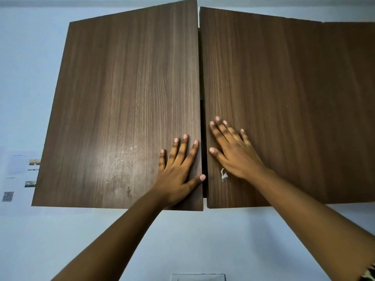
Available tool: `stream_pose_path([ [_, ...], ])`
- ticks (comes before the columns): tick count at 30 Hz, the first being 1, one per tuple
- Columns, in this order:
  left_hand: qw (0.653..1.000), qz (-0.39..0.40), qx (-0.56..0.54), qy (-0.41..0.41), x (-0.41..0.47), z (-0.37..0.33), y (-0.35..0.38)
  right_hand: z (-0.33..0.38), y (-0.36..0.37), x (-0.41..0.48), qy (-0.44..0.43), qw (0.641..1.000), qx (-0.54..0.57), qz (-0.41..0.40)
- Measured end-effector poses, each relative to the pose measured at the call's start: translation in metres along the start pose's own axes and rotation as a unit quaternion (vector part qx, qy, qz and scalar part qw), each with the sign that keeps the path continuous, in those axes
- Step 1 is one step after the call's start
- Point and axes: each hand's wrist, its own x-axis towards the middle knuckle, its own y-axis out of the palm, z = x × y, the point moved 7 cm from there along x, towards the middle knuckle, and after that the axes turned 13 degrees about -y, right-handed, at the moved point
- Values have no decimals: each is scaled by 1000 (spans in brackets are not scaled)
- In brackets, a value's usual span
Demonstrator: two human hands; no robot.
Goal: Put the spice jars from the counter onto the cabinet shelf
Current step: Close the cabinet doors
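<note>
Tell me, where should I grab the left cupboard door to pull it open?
Take the left door by its inner edge, low down beside the dark gap, hooking your fingers in from the gap side. No handle shows on its flat front, and the thumb of the left hand lies right at that edge.

Seemingly a kitchen, given its wooden wall cabinet [125, 98].

Pale blue wall [24, 78], printed sheets [18, 171] on it at left, white wall plate [197, 277] below
</note>
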Motion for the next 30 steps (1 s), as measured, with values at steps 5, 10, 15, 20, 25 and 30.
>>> stream_pose_path([
  [5,998,54,9,6,10,1,12,-8,18,-2,43,999,11,-6],
  [10,997,73,19,-4,16,3,23,-10,29,3,51,999,14,2],
  [15,996,81,33,-15,23,5,35,-11,39,8,55,998,11,6],
  [20,995,83,46,-26,31,9,47,-15,49,12,61,998,3,11],
  [25,996,69,56,-29,36,13,55,-18,60,14,66,998,0,2],
  [30,996,61,55,-27,37,13,55,-19,61,14,63,998,-7,-12],
])
